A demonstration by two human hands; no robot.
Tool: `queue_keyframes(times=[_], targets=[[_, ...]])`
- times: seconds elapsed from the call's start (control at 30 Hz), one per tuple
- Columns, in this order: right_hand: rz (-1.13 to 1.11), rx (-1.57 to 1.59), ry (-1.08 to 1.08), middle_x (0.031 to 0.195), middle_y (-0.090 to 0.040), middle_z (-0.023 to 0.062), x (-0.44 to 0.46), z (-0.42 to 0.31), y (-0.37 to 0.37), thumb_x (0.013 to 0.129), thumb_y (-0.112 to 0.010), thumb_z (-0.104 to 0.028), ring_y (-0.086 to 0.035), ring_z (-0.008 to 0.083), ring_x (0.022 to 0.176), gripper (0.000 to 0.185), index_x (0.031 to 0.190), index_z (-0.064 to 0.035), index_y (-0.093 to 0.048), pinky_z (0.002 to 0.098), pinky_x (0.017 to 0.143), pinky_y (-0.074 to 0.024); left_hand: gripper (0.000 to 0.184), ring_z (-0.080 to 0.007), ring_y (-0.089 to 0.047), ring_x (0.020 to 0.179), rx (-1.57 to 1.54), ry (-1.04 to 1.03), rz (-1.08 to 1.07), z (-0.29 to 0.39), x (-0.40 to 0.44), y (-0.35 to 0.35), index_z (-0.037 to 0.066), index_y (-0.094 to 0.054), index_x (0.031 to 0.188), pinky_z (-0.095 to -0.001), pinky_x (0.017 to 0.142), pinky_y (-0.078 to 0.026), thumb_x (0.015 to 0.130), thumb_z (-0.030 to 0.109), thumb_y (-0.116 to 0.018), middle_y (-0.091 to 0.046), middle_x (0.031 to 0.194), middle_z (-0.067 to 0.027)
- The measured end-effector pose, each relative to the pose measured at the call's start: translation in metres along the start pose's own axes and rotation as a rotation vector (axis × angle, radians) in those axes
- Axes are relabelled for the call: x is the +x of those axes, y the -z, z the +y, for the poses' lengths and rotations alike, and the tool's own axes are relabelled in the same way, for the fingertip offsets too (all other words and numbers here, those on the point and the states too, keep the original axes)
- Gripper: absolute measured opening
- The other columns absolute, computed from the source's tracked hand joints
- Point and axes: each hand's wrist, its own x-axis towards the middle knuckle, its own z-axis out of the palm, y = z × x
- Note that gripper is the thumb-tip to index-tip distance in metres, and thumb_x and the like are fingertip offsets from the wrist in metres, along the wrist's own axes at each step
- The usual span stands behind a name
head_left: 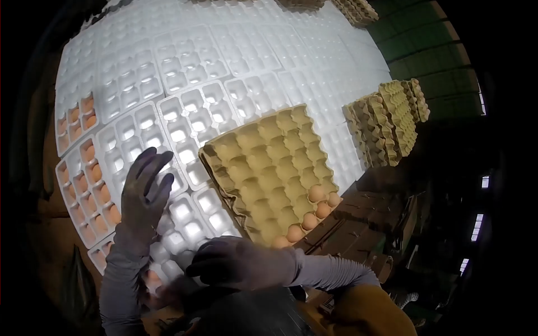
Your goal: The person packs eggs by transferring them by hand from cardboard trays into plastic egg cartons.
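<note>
My left hand (144, 196), in a glove, is raised over the white egg cartons (188, 115) with its fingers apart and nothing between them. My right hand (241, 262), also gloved, is near the front edge below the pulp egg tray (260, 151). Its fingers point left and are dark and blurred, so their grip cannot be made out. The pulp tray lies tilted on the cartons, with several brown eggs (309, 220) along its near right edge and bare cups elsewhere. More brown eggs (96, 172) fill cartons at the left.
A stack of pulp trays (384, 123) stands at the right edge of the spread of cartons. Another stack (356, 11) is at the far back. Brown boxes (356, 224) lie at the right, and green crates (417, 33) line the back right.
</note>
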Motion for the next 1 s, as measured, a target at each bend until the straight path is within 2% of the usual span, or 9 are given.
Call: queue_keyframes(times=[0.13,0.2,0.27,0.5,0.57,0.67,0.77,0.87,1.0], targets=[[0.232,-0.48,0.036,0.112,-0.069,0.0061,-0.109,0.039,0.107,0.084,-0.08,-0.02,-0.066,0.0237,0.106,0.035,0.114,-0.0118,-0.066,0.0374,0.085,-0.0568,0.021,-0.0314,-0.067,0.103,-0.029,-0.097,-0.065,0.091,-0.053,-0.072,0.008,-0.074,0.104,-0.042,0.088,-0.057,0.082,0.006,-0.074,-0.072,0.105,-0.0092],[0.142,-0.704,-0.186,0.114,-0.069,0.0055,-0.148,0.053,0.168,0.087,-0.075,-0.026,-0.062,0.0289,0.116,0.038,0.122,-0.0152,-0.065,0.0428,0.098,-0.0529,0.042,-0.0361,-0.064,0.109,0.156,-0.412,-0.267,0.105,-0.081,-0.107,0.008,-0.064,0.122,-0.0534,0.096,-0.054,0.083,0.02,-0.074,-0.07,0.113,-0.0071],[-0.05,-0.89,-0.141,0.123,-0.066,0.0069,-0.165,0.071,0.197,0.086,-0.075,-0.024,-0.052,0.0317,0.132,0.048,0.131,-0.0156,-0.062,0.0508,0.113,-0.0421,0.053,-0.0375,-0.06,0.118,0.149,-0.247,-0.3,0.148,-0.094,-0.139,0.007,-0.059,0.129,-0.0576,0.106,-0.047,0.083,0.028,-0.074,-0.067,0.119,-0.0085],[0.191,-0.185,-0.162,0.116,-0.063,0.0093,-0.185,0.072,0.231,0.09,-0.074,-0.021,-0.06,0.0274,0.115,0.034,0.122,-0.0116,-0.066,0.0436,0.099,-0.051,0.058,-0.0409,-0.055,0.125,0.51,0.015,-0.21,0.192,-0.131,-0.17,0.005,-0.059,0.129,-0.0577,0.111,-0.041,0.078,0.021,-0.081,-0.064,0.124,-0.0137],[0.066,-0.147,-0.292,0.108,-0.061,0.0087,-0.186,0.051,0.234,0.091,-0.072,-0.02,-0.063,0.0256,0.1,0.023,0.111,-0.0095,-0.066,0.04,0.083,-0.0541,0.055,-0.0395,-0.055,0.125,0.414,0.075,-0.188,0.193,-0.132,-0.162,0.006,-0.06,0.13,-0.0543,0.112,-0.041,0.082,0.024,-0.079,-0.066,0.118,-0.0148],[-0.308,-1.175,-0.008,0.1,-0.062,0.0029,-0.195,0.071,0.195,0.093,-0.07,-0.037,-0.065,0.0238,0.092,0.033,0.11,-0.0099,-0.067,0.0362,0.076,-0.054,0.031,-0.0305,-0.064,0.111,-0.155,0.387,0.063,0.211,-0.122,-0.149,0.003,-0.063,0.119,-0.0428,0.1,-0.052,0.093,0.02,-0.069,-0.066,0.109,-0.0158],[-0.315,-0.89,-0.123,0.098,-0.061,0.0072,-0.188,0.058,0.216,0.087,-0.076,-0.039,-0.066,0.0257,0.085,0.041,0.108,-0.0054,-0.065,0.0395,0.071,-0.0546,0.018,-0.0166,-0.066,0.097,-1.041,0.721,0.243,0.221,-0.114,-0.152,0.0,-0.061,0.11,-0.0323,0.085,-0.056,0.098,0.013,-0.055,-0.062,0.097,-0.0133],[-0.076,0.183,-0.619,0.132,-0.059,0.011,-0.194,0.055,0.26,0.088,-0.078,-0.02,-0.068,0.0194,0.101,0.045,0.128,-0.0078,-0.061,0.0321,0.081,-0.0589,0.044,-0.0307,-0.066,0.1,0.348,0.316,-0.162,0.237,-0.104,-0.18,0.004,-0.061,0.118,-0.0402,0.083,-0.057,0.087,0.029,-0.079,-0.06,0.114,-0.0152],[-0.061,-0.09,-0.182,0.145,-0.049,0.0109,-0.217,0.076,0.278,0.092,-0.069,-0.014,-0.06,0.0244,0.12,0.036,0.127,-0.0134,-0.06,0.0369,0.088,-0.0572,0.057,-0.0349,-0.066,0.101,0.397,0.245,-0.204,0.22,-0.109,-0.188,0.006,-0.06,0.126,-0.0414,0.083,-0.057,0.078,0.024,-0.085,-0.059,0.122,-0.0164]])
